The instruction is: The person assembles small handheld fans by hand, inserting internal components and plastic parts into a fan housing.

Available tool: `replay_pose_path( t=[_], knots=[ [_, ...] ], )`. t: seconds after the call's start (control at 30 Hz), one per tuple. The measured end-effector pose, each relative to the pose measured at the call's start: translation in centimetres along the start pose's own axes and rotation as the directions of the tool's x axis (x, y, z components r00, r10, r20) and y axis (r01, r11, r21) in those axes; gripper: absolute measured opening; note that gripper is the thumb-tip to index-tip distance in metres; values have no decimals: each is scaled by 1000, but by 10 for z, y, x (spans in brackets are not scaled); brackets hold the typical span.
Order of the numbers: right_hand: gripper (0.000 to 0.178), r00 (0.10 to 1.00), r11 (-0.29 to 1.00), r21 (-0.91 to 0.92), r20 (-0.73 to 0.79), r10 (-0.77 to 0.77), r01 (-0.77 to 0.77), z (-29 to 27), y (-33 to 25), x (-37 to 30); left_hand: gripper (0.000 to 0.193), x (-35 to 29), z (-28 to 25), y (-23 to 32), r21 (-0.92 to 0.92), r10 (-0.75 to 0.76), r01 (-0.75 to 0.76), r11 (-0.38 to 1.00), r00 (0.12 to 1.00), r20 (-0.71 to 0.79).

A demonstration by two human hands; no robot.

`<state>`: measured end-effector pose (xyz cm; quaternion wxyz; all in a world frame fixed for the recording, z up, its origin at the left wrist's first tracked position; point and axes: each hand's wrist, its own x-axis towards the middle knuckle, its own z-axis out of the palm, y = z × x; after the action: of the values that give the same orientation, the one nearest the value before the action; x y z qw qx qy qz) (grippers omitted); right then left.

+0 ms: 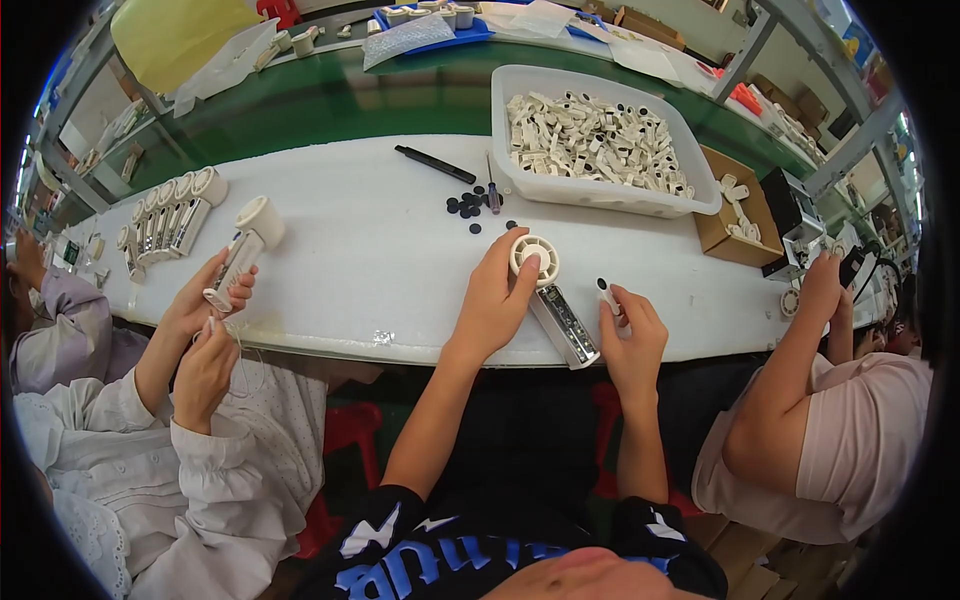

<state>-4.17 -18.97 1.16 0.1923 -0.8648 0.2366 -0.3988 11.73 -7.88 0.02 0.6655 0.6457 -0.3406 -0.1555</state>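
Note:
My left hand (492, 298) grips a white handheld fan (566, 326) by its round head, thumb across the grille. The fan lies tilted over the table's near edge, its handle uncovered so that a circuit board shows. Just right of the handle, my right hand (634, 342) pinches a small white plastic piece with a black oval end (607, 294). That piece is apart from the fan. Beyond my left hand lie several small black discs (465, 205), a screwdriver (493, 197) and a black pen-like tool (435, 164).
A translucent bin (610, 198) full of small white parts stands at the back right, beside a cardboard box (716, 235) with white pieces. At left, a co-worker's hand (208, 290) holds another fan near a row of fans (170, 222). Another person's arm (775, 415) is at right.

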Motion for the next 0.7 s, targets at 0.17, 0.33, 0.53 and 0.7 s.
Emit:
replay_pose_path(
  t=[0.17,0.33,0.53,0.7],
  knots=[
    [20,997,971,237,72,-12,-5,2,-39,4,43,1,1,-1,-25,-13,13,1000,1000,0],
    [18,996,975,205,43,83,-90,10,-50,0,45,4,-1,0,-26,27,-26,999,1000,12],
    [15,975,956,198,96,201,-216,8,-58,6,45,2,-3,5,8,-7,7,1000,999,35],
    [27,978,957,235,158,136,-171,3,-45,-1,51,6,4,8,45,6,-6,999,1000,10]
  ],
)
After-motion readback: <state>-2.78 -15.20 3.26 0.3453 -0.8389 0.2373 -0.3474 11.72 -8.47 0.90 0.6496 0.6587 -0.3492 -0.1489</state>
